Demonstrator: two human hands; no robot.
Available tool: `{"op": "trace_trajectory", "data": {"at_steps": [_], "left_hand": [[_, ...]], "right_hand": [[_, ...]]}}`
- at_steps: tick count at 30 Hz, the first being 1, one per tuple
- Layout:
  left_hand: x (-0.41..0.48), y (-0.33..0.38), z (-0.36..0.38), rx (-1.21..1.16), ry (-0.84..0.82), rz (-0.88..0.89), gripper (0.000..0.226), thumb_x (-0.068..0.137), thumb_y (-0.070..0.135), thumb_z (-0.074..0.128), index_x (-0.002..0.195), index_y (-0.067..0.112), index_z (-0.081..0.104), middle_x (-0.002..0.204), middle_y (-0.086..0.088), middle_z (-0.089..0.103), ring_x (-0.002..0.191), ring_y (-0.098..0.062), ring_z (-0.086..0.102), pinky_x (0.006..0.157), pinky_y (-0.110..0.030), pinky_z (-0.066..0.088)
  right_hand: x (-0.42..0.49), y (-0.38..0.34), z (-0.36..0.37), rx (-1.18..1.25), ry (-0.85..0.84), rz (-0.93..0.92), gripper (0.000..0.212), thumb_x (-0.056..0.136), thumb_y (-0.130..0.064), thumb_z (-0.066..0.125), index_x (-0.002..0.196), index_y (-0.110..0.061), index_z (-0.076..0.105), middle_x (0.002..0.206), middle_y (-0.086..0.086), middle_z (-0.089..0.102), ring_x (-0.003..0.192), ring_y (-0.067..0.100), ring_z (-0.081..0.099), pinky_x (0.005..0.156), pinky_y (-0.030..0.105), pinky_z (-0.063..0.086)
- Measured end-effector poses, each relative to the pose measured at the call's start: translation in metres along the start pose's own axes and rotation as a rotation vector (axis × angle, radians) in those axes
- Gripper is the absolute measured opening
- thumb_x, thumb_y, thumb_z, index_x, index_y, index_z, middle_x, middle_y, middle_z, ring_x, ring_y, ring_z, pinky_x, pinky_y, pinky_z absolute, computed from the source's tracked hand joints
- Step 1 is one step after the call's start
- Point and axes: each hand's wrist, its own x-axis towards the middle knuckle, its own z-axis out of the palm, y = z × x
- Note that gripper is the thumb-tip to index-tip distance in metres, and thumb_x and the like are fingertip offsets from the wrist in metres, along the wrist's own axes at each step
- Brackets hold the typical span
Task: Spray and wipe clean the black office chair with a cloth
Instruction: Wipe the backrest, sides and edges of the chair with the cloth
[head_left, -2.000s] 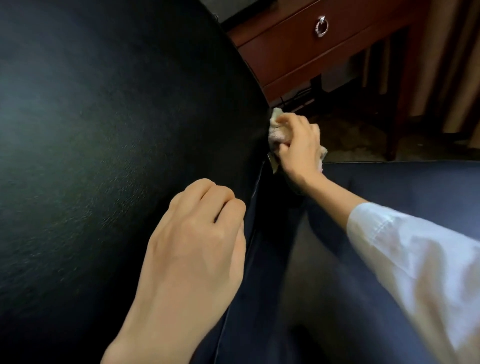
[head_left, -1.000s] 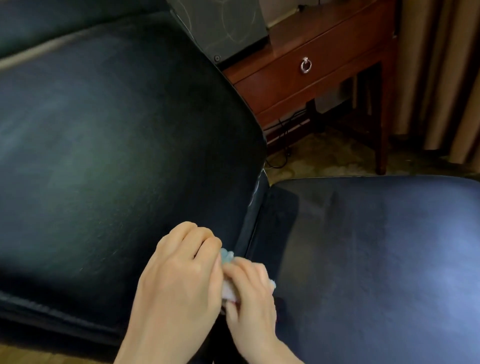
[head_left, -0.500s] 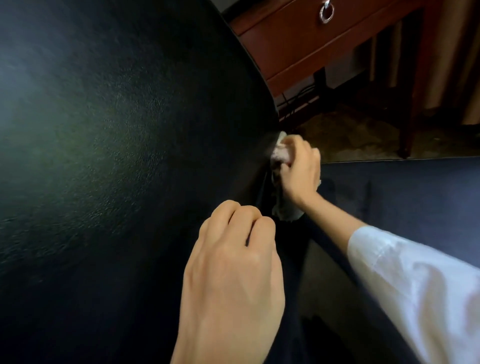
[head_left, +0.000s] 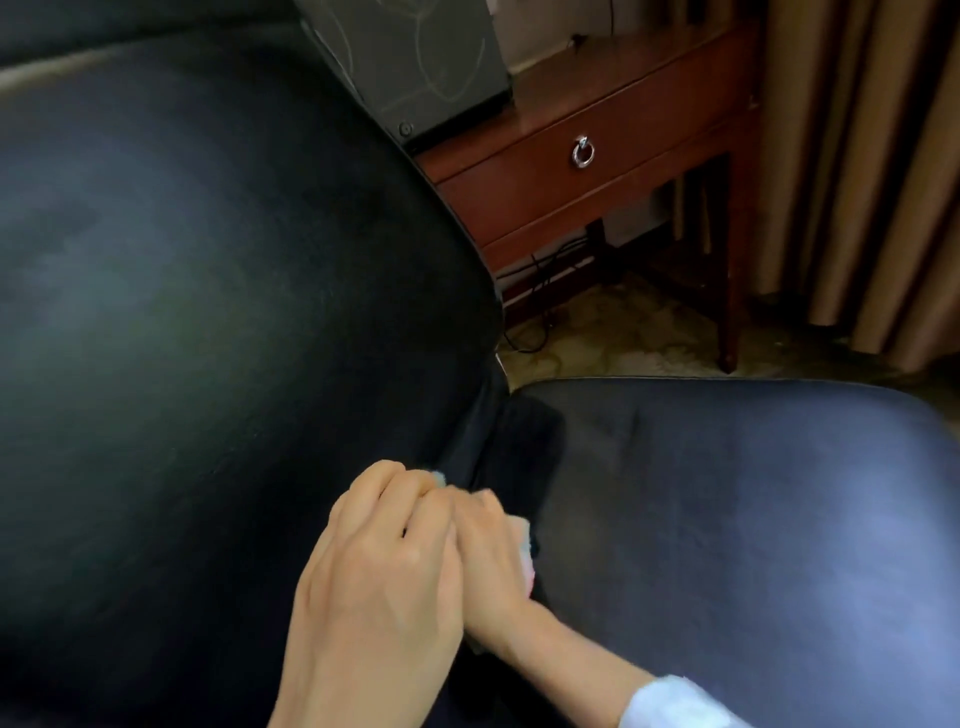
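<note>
The black office chair fills most of the view: its padded backrest (head_left: 197, 312) on the left, its seat (head_left: 727, 519) on the right, a dark gap between them. My right hand (head_left: 493, 556) grips a pale cloth (head_left: 525, 551) at the near end of that gap; only small edges of the cloth show beside the fingers. My left hand (head_left: 379, 587) rests on the backrest's lower edge with its fingers curled, right against my right hand. No spray bottle is in view.
A reddish wooden desk (head_left: 623, 119) with a ring-pull drawer (head_left: 583, 152) stands behind the chair. A grey box (head_left: 415, 57) sits on it. Cables (head_left: 540, 291) trail over the patterned floor beneath. Beige curtains (head_left: 872, 171) hang at the right.
My right hand has drawn the cloth back along the gap from its far end to the near end, beside my left hand. The view has pulled back and shows more of the chair.
</note>
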Motion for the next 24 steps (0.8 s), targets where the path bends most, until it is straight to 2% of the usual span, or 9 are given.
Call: {"op": "trace_trajectory", "data": {"at_steps": [2, 4, 6, 8, 10, 12, 14, 16, 24], "left_hand": [[-0.011, 0.003, -0.014, 0.027, 0.004, 0.001, 0.027, 0.079, 0.019, 0.046, 0.083, 0.01, 0.071, 0.091, 0.004, 0.065, 0.104, -0.016, 0.055, 0.078, -0.027, 0.052], [-0.022, 0.008, -0.029, 0.045, 0.028, -0.001, 0.029, 0.082, 0.02, 0.044, 0.083, 0.01, 0.071, 0.092, 0.004, 0.066, 0.104, -0.019, 0.056, 0.074, -0.032, 0.055], [-0.03, 0.012, -0.042, 0.068, 0.046, 0.01, 0.03, 0.083, 0.021, 0.044, 0.081, 0.01, 0.071, 0.09, 0.004, 0.066, 0.102, -0.02, 0.057, 0.076, -0.03, 0.054], [-0.035, 0.013, -0.051, 0.092, 0.055, 0.022, 0.03, 0.084, 0.021, 0.043, 0.08, 0.01, 0.071, 0.089, 0.003, 0.066, 0.099, -0.022, 0.06, 0.078, -0.03, 0.052], [-0.039, 0.012, -0.056, 0.108, 0.074, 0.033, 0.031, 0.084, 0.022, 0.043, 0.079, 0.01, 0.07, 0.088, 0.003, 0.066, 0.098, -0.021, 0.059, 0.077, -0.031, 0.051], [-0.041, 0.01, -0.057, 0.108, 0.101, 0.043, 0.03, 0.084, 0.022, 0.043, 0.078, 0.009, 0.07, 0.087, 0.003, 0.066, 0.099, -0.019, 0.054, 0.078, -0.03, 0.044], [-0.041, 0.007, -0.055, 0.117, 0.117, 0.049, 0.03, 0.082, 0.021, 0.043, 0.077, 0.009, 0.07, 0.086, 0.003, 0.066, 0.1, -0.018, 0.052, 0.08, -0.03, 0.041], [-0.039, 0.003, -0.05, 0.124, 0.129, 0.053, 0.029, 0.081, 0.02, 0.044, 0.076, 0.009, 0.07, 0.085, 0.002, 0.067, 0.1, -0.018, 0.051, 0.08, -0.03, 0.041], [-0.02, -0.017, -0.011, 0.096, 0.036, 0.029, 0.032, 0.084, 0.023, 0.044, 0.085, 0.011, 0.073, 0.09, 0.002, 0.068, 0.103, -0.021, 0.058, 0.079, -0.031, 0.054]], "right_hand": [[-0.043, -0.028, 0.006, -0.079, 0.021, 0.001, 0.014, 0.078, -0.027, 0.037, 0.083, -0.037, 0.028, 0.068, -0.017, 0.042, 0.068, 0.004, 0.045, 0.053, 0.018, 0.029], [-0.074, -0.06, -0.009, 0.005, -0.014, 0.018, 0.028, 0.079, -0.035, 0.019, 0.102, -0.033, 0.035, 0.08, -0.014, 0.049, 0.081, 0.008, 0.054, 0.06, 0.03, 0.036], [-0.096, -0.077, -0.012, 0.046, 0.075, 0.032, 0.032, 0.088, -0.035, 0.014, 0.111, -0.036, 0.036, 0.066, -0.011, 0.033, 0.076, 0.009, 0.049, 0.065, 0.032, 0.03], [-0.103, -0.093, -0.022, 0.063, 0.061, 0.115, 0.025, 0.093, -0.028, -0.001, 0.089, -0.04, 0.021, 0.062, -0.006, 0.005, 0.058, 0.011, 0.028, 0.058, 0.024, 0.022], [-0.121, -0.088, -0.017, 0.029, 0.081, 0.092, 0.016, 0.087, -0.028, 0.017, 0.08, -0.036, 0.004, 0.063, -0.011, 0.007, 0.05, 0.008, 0.017, 0.052, 0.02, 0.014], [-0.129, -0.087, -0.017, 0.07, 0.001, 0.077, 0.039, 0.07, -0.044, 0.053, 0.067, -0.035, 0.016, 0.056, -0.012, 0.018, 0.048, 0.002, 0.027, 0.05, 0.015, 0.017], [-0.121, -0.08, -0.025, 0.236, -0.001, 0.143, 0.011, 0.081, -0.046, 0.047, 0.078, -0.04, 0.039, 0.08, -0.027, 0.043, 0.073, -0.002, 0.04, 0.069, 0.015, 0.033], [-0.1, -0.064, -0.023, 0.265, 0.132, 0.125, 0.012, 0.089, -0.042, 0.039, 0.101, -0.043, 0.043, 0.107, -0.028, 0.042, 0.098, -0.002, 0.038, 0.087, 0.025, 0.034], [0.068, 0.003, -0.028, 0.212, 0.247, 0.107, 0.043, 0.079, 0.002, 0.05, 0.112, -0.025, 0.052, 0.108, -0.004, 0.054, 0.096, 0.014, 0.04, 0.075, 0.027, 0.031]]}}
